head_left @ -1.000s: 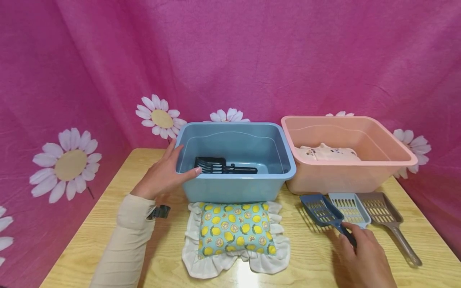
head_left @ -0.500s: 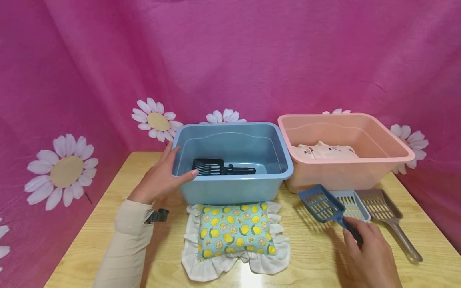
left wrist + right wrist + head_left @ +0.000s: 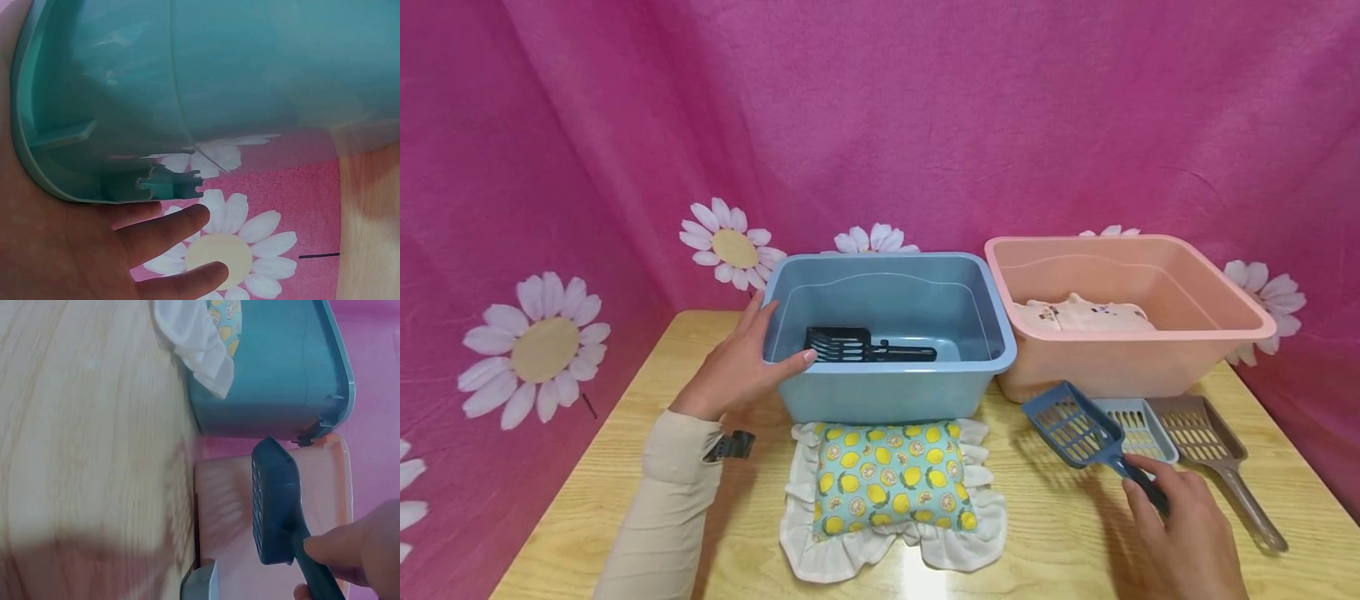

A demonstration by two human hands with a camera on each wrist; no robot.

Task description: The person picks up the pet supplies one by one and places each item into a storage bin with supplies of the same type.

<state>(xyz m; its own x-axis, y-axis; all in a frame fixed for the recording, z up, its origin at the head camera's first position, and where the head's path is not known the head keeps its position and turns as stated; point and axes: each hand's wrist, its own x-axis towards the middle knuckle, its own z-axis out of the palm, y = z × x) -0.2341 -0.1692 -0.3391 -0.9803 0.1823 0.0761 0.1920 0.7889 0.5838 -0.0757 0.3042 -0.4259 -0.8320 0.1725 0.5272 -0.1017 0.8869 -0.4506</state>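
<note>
My right hand (image 3: pixel 1187 533) grips the handle of a dark blue slotted litter scoop (image 3: pixel 1072 423), held above the table with its shadow below; in the right wrist view the scoop (image 3: pixel 276 500) shows side-on in front of the pink bin. My left hand (image 3: pixel 730 371) rests on the left front corner of a blue plastic bin (image 3: pixel 887 396), thumb by the front rim and fingers along the left side. Its fingers (image 3: pixel 169 234) look spread and fairly straight beside the bin's corner in the left wrist view. Inside the blue bin lies a black slotted scoop (image 3: pixel 880 352).
A pink bin (image 3: pixel 1112 367) stands right of the blue one, with a pale patterned cloth item (image 3: pixel 1086 317) inside. In front of it lie a light blue scoop (image 3: pixel 1138 429) and a brown scoop (image 3: pixel 1206 433). A frilled lemon-print cushion (image 3: pixel 887 479) lies before the blue bin.
My right hand has lifted the dark blue scoop off the table and moved it slightly right, tilting its head up. My left hand stays at the blue bin's corner.
</note>
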